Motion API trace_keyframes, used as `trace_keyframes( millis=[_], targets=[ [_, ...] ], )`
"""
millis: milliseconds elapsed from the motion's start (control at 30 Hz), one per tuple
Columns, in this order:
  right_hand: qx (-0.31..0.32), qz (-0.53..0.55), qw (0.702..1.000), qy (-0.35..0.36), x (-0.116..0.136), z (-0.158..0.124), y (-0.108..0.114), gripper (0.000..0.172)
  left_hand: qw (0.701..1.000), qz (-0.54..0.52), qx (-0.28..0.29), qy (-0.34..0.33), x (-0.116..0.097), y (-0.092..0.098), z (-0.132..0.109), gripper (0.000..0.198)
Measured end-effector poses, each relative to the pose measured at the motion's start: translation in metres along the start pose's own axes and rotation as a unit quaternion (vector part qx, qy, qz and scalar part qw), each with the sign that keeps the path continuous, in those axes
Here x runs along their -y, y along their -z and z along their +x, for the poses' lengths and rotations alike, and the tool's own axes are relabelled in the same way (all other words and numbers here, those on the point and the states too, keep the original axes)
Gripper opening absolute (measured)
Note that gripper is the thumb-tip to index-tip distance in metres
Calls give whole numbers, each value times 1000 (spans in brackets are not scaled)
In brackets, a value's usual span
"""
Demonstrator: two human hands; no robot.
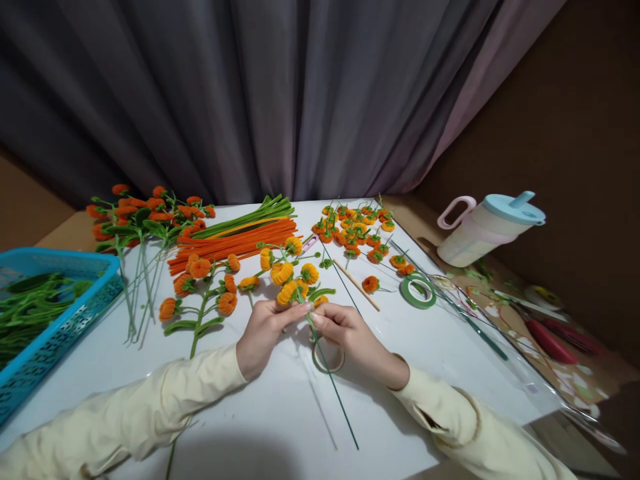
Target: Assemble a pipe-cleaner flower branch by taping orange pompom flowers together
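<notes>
Over the middle of the table, my left hand [263, 333] pinches the stem of a pipe-cleaner pumpkin branch [287, 291] with yellow-orange heads. My right hand [353, 337] is closed at the same stem, fingertips beside the left thumb. A long thin green wire stem [337, 393] slants down from the fingers toward me. Just under the right hand shows a roll of tape [329, 357], partly hidden by the fingers; I cannot tell whether it hangs or lies flat. Left of my left hand lies a branch with orange pumpkins [203, 310].
Orange pipe cleaners [235, 245] and green pipe cleaners [250, 219] lie behind, near finished orange stems [145, 213]. Small pumpkin heads [355, 230] spread behind right. A blue basket [107, 277] stands left. Green tape [418, 292], a tumbler [477, 233] and red-handled pliers [550, 340] are right.
</notes>
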State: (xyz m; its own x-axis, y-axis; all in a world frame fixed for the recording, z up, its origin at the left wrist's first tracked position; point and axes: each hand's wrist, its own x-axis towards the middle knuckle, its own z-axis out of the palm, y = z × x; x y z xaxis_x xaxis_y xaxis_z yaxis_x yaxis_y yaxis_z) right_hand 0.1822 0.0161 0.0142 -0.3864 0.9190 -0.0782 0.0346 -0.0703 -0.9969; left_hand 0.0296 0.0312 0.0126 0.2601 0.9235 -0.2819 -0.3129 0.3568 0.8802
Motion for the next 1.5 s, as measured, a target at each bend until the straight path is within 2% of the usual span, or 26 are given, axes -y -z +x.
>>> trace_keyframes(
  millis=[100,233,333,500,633,800,967,1067,1167,1333,1500],
  targets=[
    [52,147,987,-23,0,3,0,33,1000,-10,15,-6,-6,-4,-4,26],
    [181,294,938,-36,-1,6,-1,36,998,-21,62,-12,-17,-12,-11,23],
    [243,314,917,-43,-3,7,-4,37,995,-8,96,-38,-23,-15,-17,18],
    [275,304,912,-34,4,10,-7,39,990,21,109,-85,-27,-14,-21,21],
    [254,284,924,-9,8,12,-6,32,987,29,139,-76,-30,-16,-22,18],
    [236,233,943,-3,-3,12,-6,24,982,20,183,-52,-28,-14,-21,20],
    [244,286,925,-48,1,6,-12,18,966,54,248,-52,-26,-8,-17,24],
    [252,306,914,-85,11,-1,-20,22,959,71,271,-51,-28,-6,-17,27],
    [244,327,910,-76,15,-6,-26,27,956,75,276,-59,-32,-4,-16,28],
    [165,359,918,-25,13,-3,-23,26,966,86,234,-73,-32,-2,-4,28],
    [33,245,969,23,10,4,-9,27,968,112,221,-47,-32,3,17,22]
  ],
)
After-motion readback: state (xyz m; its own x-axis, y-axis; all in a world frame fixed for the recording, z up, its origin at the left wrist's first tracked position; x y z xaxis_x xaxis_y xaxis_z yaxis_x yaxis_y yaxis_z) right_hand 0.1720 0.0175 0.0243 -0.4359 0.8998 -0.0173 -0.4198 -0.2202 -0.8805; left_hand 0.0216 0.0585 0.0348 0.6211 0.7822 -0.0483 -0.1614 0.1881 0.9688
